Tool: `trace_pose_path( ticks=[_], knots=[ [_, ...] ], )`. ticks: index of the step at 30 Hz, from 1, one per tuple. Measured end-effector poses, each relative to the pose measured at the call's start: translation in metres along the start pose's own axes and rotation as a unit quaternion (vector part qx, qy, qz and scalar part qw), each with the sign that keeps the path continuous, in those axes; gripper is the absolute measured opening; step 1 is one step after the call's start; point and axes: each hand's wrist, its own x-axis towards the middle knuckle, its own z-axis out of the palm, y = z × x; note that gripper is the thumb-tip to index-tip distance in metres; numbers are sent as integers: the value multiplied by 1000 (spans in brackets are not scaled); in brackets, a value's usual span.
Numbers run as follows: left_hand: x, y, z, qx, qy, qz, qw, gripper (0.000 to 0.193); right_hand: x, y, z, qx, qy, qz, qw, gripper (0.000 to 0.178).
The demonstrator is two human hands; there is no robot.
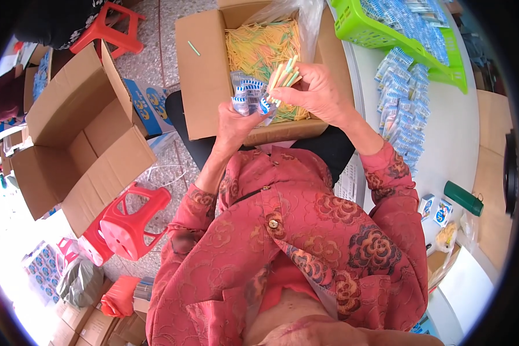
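My left hand (231, 130) is closed on small clear packets (249, 92) with blue-and-white striped tops. My right hand (320, 95) pinches a small bundle of thin pale yellow and green sticks (285, 74) between thumb and fingers. The lower ends of the bundle are at the packets beside my left thumb; whether they are inside one I cannot tell. Both hands are over an open cardboard box (203, 98) at my lap. Inside it lies a heap of loose yellow, orange and green sticks (256, 46), and one green stick (194, 48) rests on its left flap.
To the right, a white table (455, 132) bears rows of filled packets (403, 104), a lime-green basket (375, 36) of packets and a dark green bottle (463, 198). An opened cardboard box (86, 138) and red stools (129, 225) stand to the left. Another person sits at the upper left.
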Motion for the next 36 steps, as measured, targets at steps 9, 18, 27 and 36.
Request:
trace_pose_path(
  ticks=[9, 18, 27, 36],
  knots=[
    [-1, -1, -3, 37, 7, 4, 999, 16, 2, -4, 8, -186, 29, -44, 981, 14],
    [3, 0, -3, -22, 8, 6, 1000, 16, 2, -10, 10, -310, 42, -138, 940, 24],
    [3, 14, 0, -22, -18, 12, 1000, 17, 2, -12, 6, -272, 14, -180, 945, 40],
    [2, 12, -1, -121, -32, 33, 992, 31, -5, -19, 6, -318, -69, -182, 928, 45]
  ],
)
